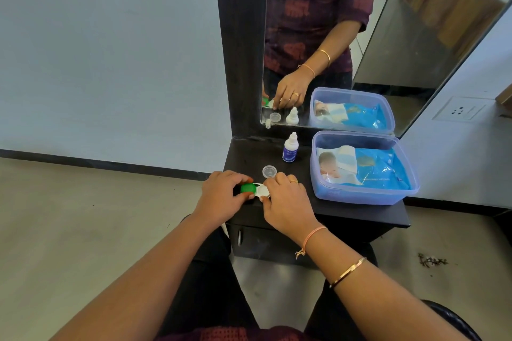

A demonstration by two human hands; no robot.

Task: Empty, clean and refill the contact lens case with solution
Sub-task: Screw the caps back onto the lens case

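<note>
The white contact lens case [260, 190] lies on the dark dresser top [357, 212]. Its left well carries a green cap [248, 188]. My left hand [221, 194] has its thumb and fingers around that green cap. My right hand [285, 202] grips the right end of the case, hiding that well. A loose clear round cap [269, 171] lies just behind the case. The small white solution bottle [290, 148] with a blue label stands upright further back, capped.
A clear lidless plastic box [363, 194] with a blue pack of wet wipes sits at the right of the top. A mirror [332, 36] in a dark frame stands behind. The dresser's left edge runs close to my left hand.
</note>
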